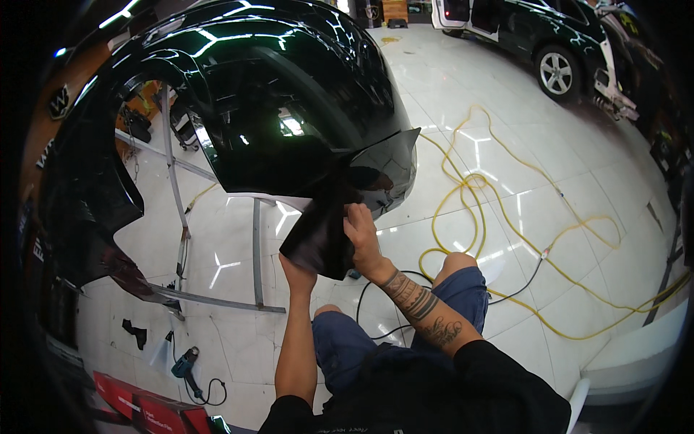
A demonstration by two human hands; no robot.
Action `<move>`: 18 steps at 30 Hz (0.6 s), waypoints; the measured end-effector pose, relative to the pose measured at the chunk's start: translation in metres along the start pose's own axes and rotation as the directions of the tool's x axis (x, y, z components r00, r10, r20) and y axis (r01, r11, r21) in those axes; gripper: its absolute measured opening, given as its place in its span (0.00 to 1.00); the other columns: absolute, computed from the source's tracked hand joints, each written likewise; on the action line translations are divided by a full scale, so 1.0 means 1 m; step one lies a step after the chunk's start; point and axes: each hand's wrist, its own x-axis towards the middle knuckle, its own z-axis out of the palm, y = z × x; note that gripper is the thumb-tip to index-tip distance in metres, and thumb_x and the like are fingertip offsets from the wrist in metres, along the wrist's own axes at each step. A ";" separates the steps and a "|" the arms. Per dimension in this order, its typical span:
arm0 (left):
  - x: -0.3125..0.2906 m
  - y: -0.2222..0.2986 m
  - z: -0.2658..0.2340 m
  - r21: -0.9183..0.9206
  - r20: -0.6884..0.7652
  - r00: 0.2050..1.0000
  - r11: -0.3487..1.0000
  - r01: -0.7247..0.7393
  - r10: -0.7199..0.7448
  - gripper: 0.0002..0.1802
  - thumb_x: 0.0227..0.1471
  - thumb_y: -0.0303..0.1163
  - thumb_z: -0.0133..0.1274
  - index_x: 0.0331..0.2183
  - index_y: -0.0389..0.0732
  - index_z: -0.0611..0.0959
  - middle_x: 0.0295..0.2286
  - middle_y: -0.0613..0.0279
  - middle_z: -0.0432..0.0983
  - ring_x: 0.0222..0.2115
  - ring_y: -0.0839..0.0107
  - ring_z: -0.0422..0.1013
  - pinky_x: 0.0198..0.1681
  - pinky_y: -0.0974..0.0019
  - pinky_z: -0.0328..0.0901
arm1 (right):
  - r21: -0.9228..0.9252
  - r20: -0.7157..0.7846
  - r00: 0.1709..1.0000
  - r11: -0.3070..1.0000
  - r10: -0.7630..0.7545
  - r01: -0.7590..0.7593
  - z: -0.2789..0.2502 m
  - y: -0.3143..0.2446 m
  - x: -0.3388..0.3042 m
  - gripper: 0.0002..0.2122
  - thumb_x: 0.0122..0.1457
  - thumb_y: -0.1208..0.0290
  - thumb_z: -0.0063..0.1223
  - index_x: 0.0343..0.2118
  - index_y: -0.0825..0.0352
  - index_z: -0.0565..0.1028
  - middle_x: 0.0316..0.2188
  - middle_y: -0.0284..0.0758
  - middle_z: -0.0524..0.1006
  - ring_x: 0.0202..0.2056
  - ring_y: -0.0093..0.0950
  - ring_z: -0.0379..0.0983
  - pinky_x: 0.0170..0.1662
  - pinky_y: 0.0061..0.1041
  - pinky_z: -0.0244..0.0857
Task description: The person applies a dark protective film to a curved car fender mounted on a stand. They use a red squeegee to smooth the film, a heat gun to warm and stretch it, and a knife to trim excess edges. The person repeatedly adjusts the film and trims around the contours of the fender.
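A flap of dark, flexible film (318,239) hangs off the lower edge of a large glossy dark car bumper (271,108). My right hand (361,233) is closed on the flap's right edge, its fingers bent close under the bumper's corner. At the flap's lower left corner, my left hand (296,273) grips the film from below; most of its fingers are hidden behind it. A pointed piece of the film (394,145) sticks out past the bumper's right side.
Grey metal stand bars (258,253) run beneath the bumper. A heat gun (186,364) lies on the floor at lower left, near a red box (148,405). Yellow hose (481,210) loops across the tiles on the right. A dark car (538,43) stands at the back right.
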 end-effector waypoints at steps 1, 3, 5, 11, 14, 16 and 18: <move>-0.002 0.003 0.001 0.047 -0.002 1.000 0.999 0.014 -0.014 0.21 0.47 0.26 0.57 0.44 0.27 0.77 0.40 0.48 0.77 0.41 0.63 0.73 0.48 0.64 0.65 | -0.022 -0.001 1.000 0.999 -0.023 0.023 0.002 0.001 -0.001 0.08 0.44 0.77 0.49 0.29 0.72 0.72 0.36 0.43 0.68 0.39 0.40 0.64 0.40 0.33 0.59; -0.006 0.011 0.004 0.139 -0.007 0.999 0.989 0.042 -0.042 0.23 0.47 0.26 0.58 0.46 0.28 0.76 0.42 0.46 0.76 0.42 0.63 0.73 0.49 0.64 0.64 | -0.063 0.035 0.998 0.997 -0.046 0.048 0.005 0.004 -0.003 0.08 0.44 0.77 0.49 0.29 0.72 0.72 0.36 0.43 0.69 0.39 0.40 0.64 0.41 0.34 0.58; -0.008 0.009 0.014 0.318 -0.144 0.982 0.945 -0.074 0.125 0.25 0.46 0.25 0.59 0.48 0.29 0.75 0.44 0.44 0.74 0.43 0.60 0.73 0.49 0.63 0.64 | -0.061 0.069 0.996 0.996 -0.057 0.061 0.005 0.007 -0.004 0.08 0.43 0.77 0.50 0.29 0.72 0.72 0.36 0.42 0.69 0.39 0.40 0.64 0.41 0.34 0.59; 0.037 0.060 0.013 0.095 -0.363 0.907 0.977 -0.191 0.212 0.25 0.48 0.23 0.58 0.49 0.29 0.72 0.48 0.42 0.70 0.45 0.53 0.72 0.48 0.61 0.66 | 0.263 -0.034 0.993 0.960 0.113 -0.100 -0.024 0.002 0.009 0.08 0.43 0.84 0.54 0.28 0.72 0.70 0.34 0.42 0.70 0.33 0.37 0.69 0.36 0.31 0.65; 0.049 0.069 -0.003 0.066 -0.299 0.914 0.961 -0.268 0.275 0.20 0.50 0.24 0.57 0.46 0.28 0.73 0.46 0.43 0.72 0.43 0.56 0.73 0.47 0.65 0.66 | 0.354 -0.180 0.950 0.918 0.255 -0.179 -0.039 -0.003 0.032 0.05 0.48 0.83 0.53 0.28 0.71 0.70 0.32 0.39 0.72 0.30 0.30 0.70 0.34 0.25 0.65; 0.059 0.091 -0.007 0.205 -0.304 0.917 0.958 -0.201 0.257 0.11 0.52 0.25 0.56 0.38 0.30 0.77 0.38 0.51 0.76 0.35 0.68 0.73 0.43 0.71 0.65 | 0.378 -0.171 0.949 0.907 0.264 -0.184 -0.040 -0.005 0.040 0.05 0.51 0.82 0.54 0.30 0.72 0.72 0.34 0.40 0.73 0.30 0.29 0.72 0.34 0.24 0.66; 0.065 0.105 -0.006 -0.038 -0.356 0.934 0.998 -0.047 0.031 0.11 0.52 0.29 0.59 0.33 0.31 0.79 0.29 0.62 0.76 0.29 0.77 0.68 0.36 0.75 0.62 | 0.380 -0.175 0.957 0.913 0.231 -0.151 -0.038 -0.005 0.043 0.05 0.51 0.82 0.55 0.32 0.72 0.73 0.33 0.40 0.74 0.30 0.30 0.72 0.33 0.23 0.66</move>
